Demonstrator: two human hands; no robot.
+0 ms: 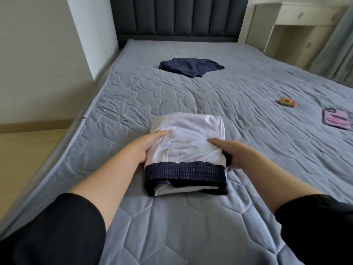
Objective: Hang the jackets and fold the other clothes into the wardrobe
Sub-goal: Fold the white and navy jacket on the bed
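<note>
A folded white garment point(188, 134) with a dark navy ribbed waistband point(185, 172) lies on the blue-grey quilted bed point(172, 226) in front of me. My left hand point(150, 145) grips its left side, thumb on top and fingers tucked under the fabric. On the right side, my right hand point(229, 152) holds the bundle the same way. A dark navy garment point(191, 66) lies loosely spread farther up the bed, near the headboard.
A small yellow-orange object point(287, 102) and a pink phone point(337, 121) lie on the bed's right side. The dark padded headboard point(179, 16) stands at the far end, with a white desk point(298, 22) to its right. A white wall point(47, 54) borders the bed on the left.
</note>
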